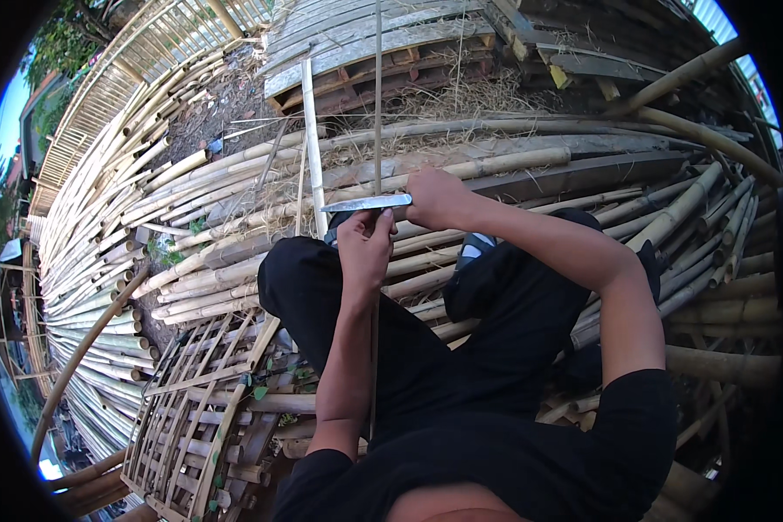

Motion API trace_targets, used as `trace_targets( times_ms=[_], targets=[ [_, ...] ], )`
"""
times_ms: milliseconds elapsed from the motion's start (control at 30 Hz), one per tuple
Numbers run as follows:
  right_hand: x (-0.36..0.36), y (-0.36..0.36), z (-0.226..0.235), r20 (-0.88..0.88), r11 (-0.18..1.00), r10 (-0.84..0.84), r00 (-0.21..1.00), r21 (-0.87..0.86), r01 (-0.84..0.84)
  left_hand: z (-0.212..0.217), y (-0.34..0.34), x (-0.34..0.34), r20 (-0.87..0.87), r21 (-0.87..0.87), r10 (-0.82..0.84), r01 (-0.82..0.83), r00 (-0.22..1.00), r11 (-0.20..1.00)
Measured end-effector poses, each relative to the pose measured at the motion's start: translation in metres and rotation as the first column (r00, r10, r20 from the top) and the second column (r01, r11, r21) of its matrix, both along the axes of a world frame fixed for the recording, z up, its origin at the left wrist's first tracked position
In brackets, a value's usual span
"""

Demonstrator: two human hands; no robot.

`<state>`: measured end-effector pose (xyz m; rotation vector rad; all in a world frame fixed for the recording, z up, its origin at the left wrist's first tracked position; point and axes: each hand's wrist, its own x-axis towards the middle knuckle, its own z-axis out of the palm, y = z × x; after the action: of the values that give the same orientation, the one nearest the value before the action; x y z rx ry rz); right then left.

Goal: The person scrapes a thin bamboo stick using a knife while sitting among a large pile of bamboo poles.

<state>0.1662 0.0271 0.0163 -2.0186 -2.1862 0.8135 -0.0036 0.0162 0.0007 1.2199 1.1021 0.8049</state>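
My right hand (439, 198) is closed round the handle of a knife, which the fist hides. The knife's shiny blade (365, 204) points left and lies across a long thin bamboo strip (378, 104). Just below the blade, my left hand (364, 252) pinches that strip, its thumb close to the metal. The strip runs from the top of the view down between my legs, past my left forearm. Left of the blade, a paler, wider bamboo slat (312, 130) stands slanting; my left knee hides its lower end.
Bamboo poles (235, 278) lie in front of and beneath me, with more piled at the left (104, 252). A wooden pallet (383, 65) lies ahead. At the lower left is a woven bamboo lattice (191, 418). Thick poles (687, 78) slant in at the upper right.
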Motion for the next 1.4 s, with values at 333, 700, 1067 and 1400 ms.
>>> trace_targets(
  times_ms=[333, 700, 1067, 1400],
  targets=[
    [0.018, 0.026, -0.005, 0.045, 0.995, -0.085, 0.995, 0.063, 0.082, 0.003, -0.004, 0.002, 0.134, -0.018, 0.024, -0.022, 0.991, 1.000],
    [0.073, 0.038, 0.018, -0.131, 0.932, -0.328, 0.936, 0.119, 0.343, 0.002, -0.008, 0.002, 0.133, 0.020, 0.013, -0.016, 0.991, 1.000],
    [0.024, 0.022, 0.010, 0.074, 0.997, -0.065, 0.995, 0.044, 0.062, -0.003, -0.008, 0.005, 0.011, 0.094, -0.001, 0.000, 1.000, 0.996],
    [0.151, 0.070, -0.007, -0.340, 0.687, -0.675, 0.655, 0.036, 0.726, 0.003, -0.010, 0.002, 0.064, 0.057, -0.106, 0.102, 0.992, 0.993]
  ],
)
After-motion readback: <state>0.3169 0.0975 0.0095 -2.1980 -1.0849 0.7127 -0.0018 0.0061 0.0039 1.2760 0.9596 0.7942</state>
